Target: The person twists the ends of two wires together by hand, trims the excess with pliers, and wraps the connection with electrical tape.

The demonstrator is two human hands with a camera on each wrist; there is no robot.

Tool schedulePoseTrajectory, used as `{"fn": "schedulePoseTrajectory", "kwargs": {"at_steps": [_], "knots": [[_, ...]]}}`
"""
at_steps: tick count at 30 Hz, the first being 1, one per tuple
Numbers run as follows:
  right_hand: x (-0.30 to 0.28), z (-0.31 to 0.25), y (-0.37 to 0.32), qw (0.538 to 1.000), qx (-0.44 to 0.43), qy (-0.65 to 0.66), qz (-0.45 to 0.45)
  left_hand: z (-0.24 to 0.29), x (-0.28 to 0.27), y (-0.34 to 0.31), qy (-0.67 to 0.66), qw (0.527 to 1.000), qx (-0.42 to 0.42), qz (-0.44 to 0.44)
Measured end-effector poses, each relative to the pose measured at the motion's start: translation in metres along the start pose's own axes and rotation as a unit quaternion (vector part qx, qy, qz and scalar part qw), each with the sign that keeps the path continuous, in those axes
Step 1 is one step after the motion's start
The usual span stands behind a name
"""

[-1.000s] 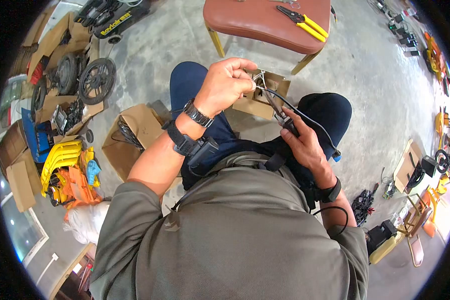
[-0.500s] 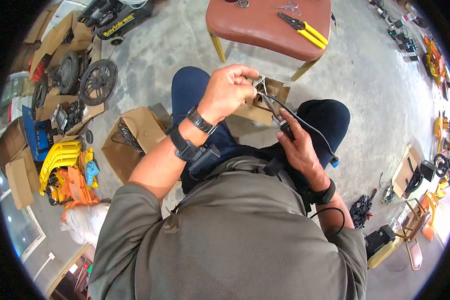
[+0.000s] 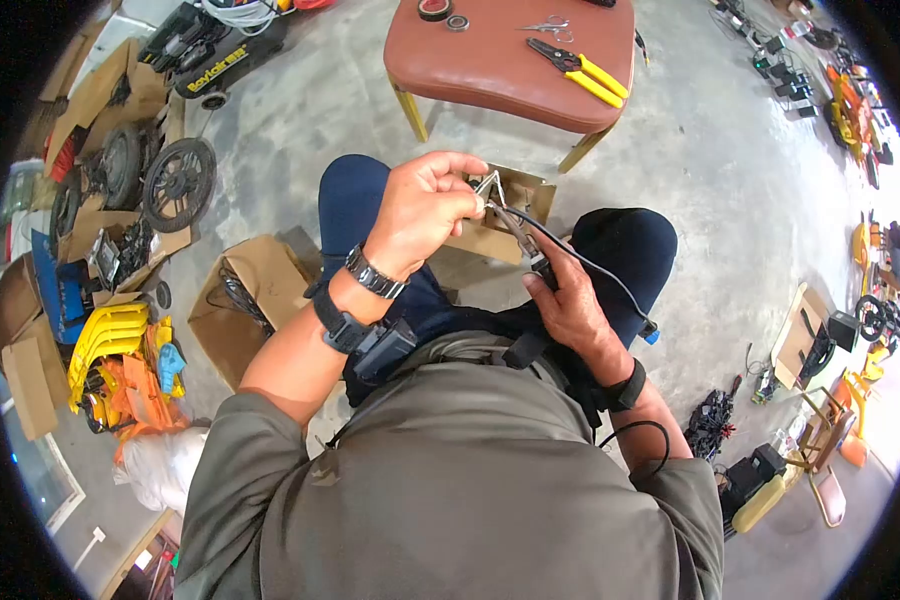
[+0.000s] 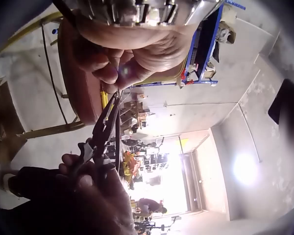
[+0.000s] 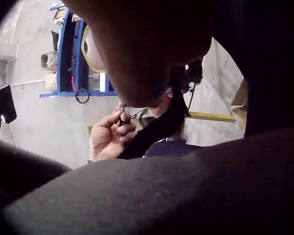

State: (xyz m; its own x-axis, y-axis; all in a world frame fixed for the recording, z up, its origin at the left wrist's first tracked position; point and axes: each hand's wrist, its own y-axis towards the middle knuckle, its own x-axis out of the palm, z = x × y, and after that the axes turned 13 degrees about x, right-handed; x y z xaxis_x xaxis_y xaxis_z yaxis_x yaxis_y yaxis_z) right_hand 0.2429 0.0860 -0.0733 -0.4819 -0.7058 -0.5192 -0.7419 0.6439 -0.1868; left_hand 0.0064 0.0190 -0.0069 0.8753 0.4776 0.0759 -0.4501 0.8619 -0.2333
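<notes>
Just in front of the knees, my left hand (image 3: 420, 215) pinches the end of a black cable (image 3: 595, 265) between thumb and forefinger. Thin white wires (image 3: 494, 184) fan out from that end. Across the right thigh the cable runs to a blue connector (image 3: 652, 337). My right hand (image 3: 573, 305) grips a pair of pliers (image 3: 515, 235) by the handles. In the left wrist view the long narrow jaws of the pliers (image 4: 104, 128) reach up to the left fingertips, right at the cable end. The right wrist view is mostly dark, with the left hand (image 5: 109, 137) lit beyond.
A brown padded stool (image 3: 500, 85) ahead bears yellow-handled wire strippers (image 3: 580, 72), small scissors (image 3: 548, 28) and tape rolls (image 3: 436, 8). An open cardboard box (image 3: 490, 243) sits between the knees, another box (image 3: 240, 310) to the left. Wheels (image 3: 178, 185) and yellow parts (image 3: 105, 345) lie further left.
The head view has shifted, so the stool shows more of its top and everything sits further left. Both hands keep their hold on the cable end and the pliers.
</notes>
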Motion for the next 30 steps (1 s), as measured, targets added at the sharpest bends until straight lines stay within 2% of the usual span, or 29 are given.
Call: {"fn": "schedulePoseTrajectory", "kwargs": {"at_steps": [3, 6, 9, 13, 14, 21, 24, 27, 28, 30], "knots": [[0.002, -0.003, 0.006, 0.999, 0.028, 0.038, -0.004, 0.004, 0.001, -0.005, -0.028, 0.999, 0.002, 0.016], [0.001, 0.0, 0.011, 0.989, 0.097, 0.079, -0.084, 0.006, 0.003, -0.011, -0.027, 0.999, 0.007, 0.029], [0.007, -0.004, 0.018, 0.983, 0.122, 0.104, -0.088, 0.01, 0.004, -0.015, -0.029, 0.999, 0.003, 0.032], [0.016, 0.002, 0.029, 1.0, 0.008, 0.009, 0.012, 0.014, 0.003, -0.019, -0.055, 0.998, -0.001, 0.027], [0.024, 0.018, 0.033, 0.997, -0.038, -0.003, 0.061, 0.014, 0.001, -0.02, -0.059, 0.998, -0.001, 0.024], [0.022, 0.008, 0.047, 0.995, -0.06, -0.001, 0.082, 0.006, -0.002, -0.024, -0.097, 0.995, 0.014, 0.035], [0.015, -0.01, 0.033, 0.999, 0.009, -0.039, 0.014, 0.0, -0.001, -0.019, -0.06, 0.996, 0.041, 0.042], [0.01, -0.009, 0.021, 0.987, 0.103, 0.049, -0.116, -0.004, -0.001, -0.016, -0.034, 0.997, 0.047, 0.043], [0.007, -0.011, 0.016, 0.986, 0.106, 0.032, -0.123, -0.005, -0.001, -0.014, -0.032, 0.997, 0.052, 0.041], [-0.003, -0.014, 0.008, 0.966, 0.187, 0.041, -0.175, -0.008, -0.001, -0.011, -0.03, 0.997, 0.062, 0.037]]}}
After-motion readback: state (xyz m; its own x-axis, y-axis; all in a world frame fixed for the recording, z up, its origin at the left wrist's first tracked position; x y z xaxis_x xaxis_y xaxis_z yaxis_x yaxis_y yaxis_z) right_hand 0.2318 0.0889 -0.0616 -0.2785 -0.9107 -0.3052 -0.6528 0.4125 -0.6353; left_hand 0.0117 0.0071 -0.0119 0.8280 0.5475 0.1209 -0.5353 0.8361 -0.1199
